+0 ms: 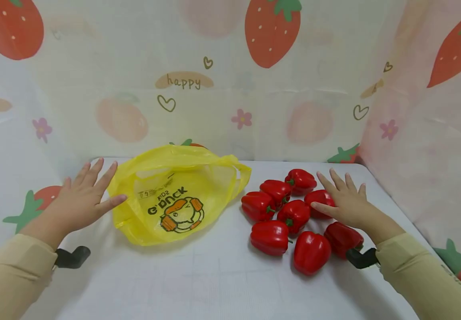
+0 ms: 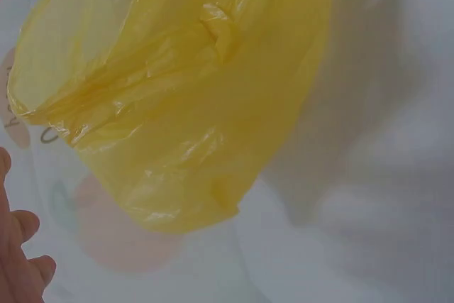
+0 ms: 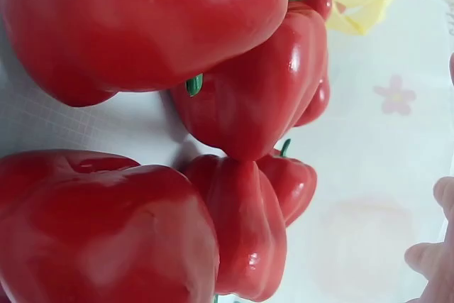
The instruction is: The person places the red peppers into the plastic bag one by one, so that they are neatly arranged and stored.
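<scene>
In the head view, a yellow plastic bag (image 1: 218,200) with a printed duck lies with its mouth spread on the left half of the white table. My left hand (image 1: 84,200) is held beside the bag's left edge, fingers straight and spread, holding nothing. To the right sits a group of several red bell peppers (image 1: 270,238) with green stems. Over the right side of that group is my right hand (image 1: 348,200), fingers spread, its thumb overlapping one pepper in this view. The left wrist view shows the crumpled side of the bag (image 2: 191,118); peppers (image 3: 241,90) fill the right wrist view.
White cloth covers the table (image 1: 198,284). Behind it stands a fabric backdrop (image 1: 222,120) with strawberries, hearts and flowers, which continues along both sides. Black wrist mounts (image 1: 72,258) stick out from both sleeves.
</scene>
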### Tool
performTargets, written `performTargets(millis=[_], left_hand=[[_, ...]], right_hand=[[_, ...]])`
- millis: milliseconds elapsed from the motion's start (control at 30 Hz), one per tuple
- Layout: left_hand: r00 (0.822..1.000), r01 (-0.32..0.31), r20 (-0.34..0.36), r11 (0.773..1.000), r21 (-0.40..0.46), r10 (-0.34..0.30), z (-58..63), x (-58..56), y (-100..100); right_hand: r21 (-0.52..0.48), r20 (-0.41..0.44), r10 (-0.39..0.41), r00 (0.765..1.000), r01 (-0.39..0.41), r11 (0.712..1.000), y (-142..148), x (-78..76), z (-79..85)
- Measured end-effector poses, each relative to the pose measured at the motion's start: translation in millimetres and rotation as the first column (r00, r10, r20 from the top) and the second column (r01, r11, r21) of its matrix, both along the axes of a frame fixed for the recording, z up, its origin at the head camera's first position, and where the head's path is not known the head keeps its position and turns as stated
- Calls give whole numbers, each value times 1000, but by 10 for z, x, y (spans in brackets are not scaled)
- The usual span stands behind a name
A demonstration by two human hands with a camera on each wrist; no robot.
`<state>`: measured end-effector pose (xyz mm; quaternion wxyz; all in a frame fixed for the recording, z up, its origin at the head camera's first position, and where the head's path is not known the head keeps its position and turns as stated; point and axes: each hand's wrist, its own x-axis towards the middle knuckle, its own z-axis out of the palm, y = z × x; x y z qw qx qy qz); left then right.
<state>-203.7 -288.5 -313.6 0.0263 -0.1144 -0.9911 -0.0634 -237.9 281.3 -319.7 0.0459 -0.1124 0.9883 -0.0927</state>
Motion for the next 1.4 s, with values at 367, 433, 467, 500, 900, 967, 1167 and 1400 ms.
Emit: performTargets(millis=[367,433,467,500,900,967,1167,1400], left_hand=[[1000,15,-17,996,87,-13,-54,2,-28],[1000,10,-5,993,118,-10,-70,5,-35],[1000,11,-4,991,136,-11,-79,5,-37],[1000,15,-3,988,156,-15,-89,7,-39],[993,-60,118,930,363,19,-186,17,20],[990,-78,136,922,378,28,-212,26,39],[979,-132,196,902,412,54,-317,33,66],[959,-217,271,842,494,88,-394,33,27]], right_hand=[[-9,2,0,1000,0,1000,-26,14,24],[-11,1,1,1000,-1,1000,-29,14,26],[-11,0,1,1000,-1,1000,-30,14,27],[-10,0,0,1000,0,1000,-31,13,27],[-14,0,-3,1000,3,1000,-22,2,39],[-20,4,0,1000,0,1000,-25,10,34],[-24,2,-1,1000,1,1000,-33,22,28],[-22,-14,6,1000,-6,1000,-45,2,29]])
